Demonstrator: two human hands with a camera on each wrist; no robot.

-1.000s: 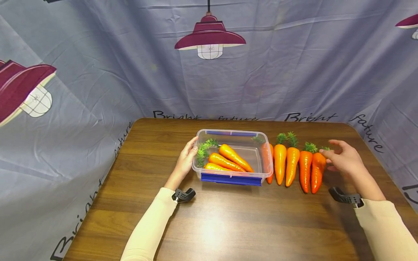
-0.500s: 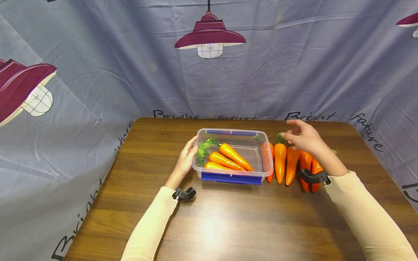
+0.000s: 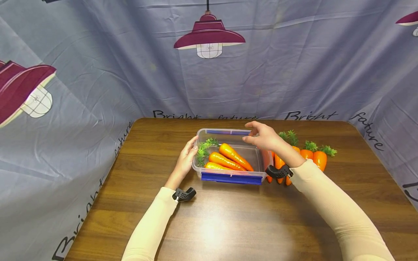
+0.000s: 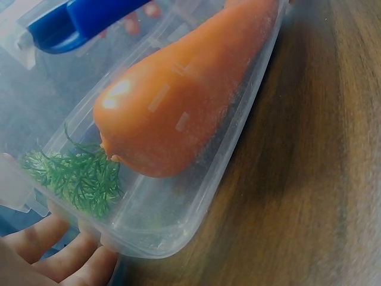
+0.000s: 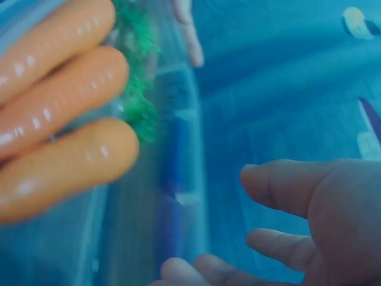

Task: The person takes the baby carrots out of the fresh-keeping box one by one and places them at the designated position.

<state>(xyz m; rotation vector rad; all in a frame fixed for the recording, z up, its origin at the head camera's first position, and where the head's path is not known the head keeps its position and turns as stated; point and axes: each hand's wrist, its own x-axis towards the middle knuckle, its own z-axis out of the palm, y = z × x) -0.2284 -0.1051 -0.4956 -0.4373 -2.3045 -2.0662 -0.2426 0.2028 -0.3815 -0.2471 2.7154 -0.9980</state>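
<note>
In the head view a clear plastic food container (image 3: 228, 176) with blue clips stands open-topped on the table. Three orange toy carrots (image 3: 236, 157) lie inside it, their green tops at the left end. My left hand (image 3: 186, 158) rests against the container's left end; in the left wrist view its fingers (image 4: 89, 268) touch the outer wall. My right hand (image 3: 266, 137) hovers over the container's back right part, fingers spread and holding nothing. Several more carrots (image 3: 320, 160) lie in a row right of the container, partly hidden by my right forearm.
A brown wooden table (image 3: 130, 203) carries everything. Behind and at the sides hangs a grey-blue curtain (image 3: 281, 72) printed with red lamps and lettering. Black camera mounts (image 3: 184, 194) sit on both wrists.
My right hand has moved left from beside the rightmost carrot, across the row, to above the container, with nothing in it. The left hand and the container have stayed put.
</note>
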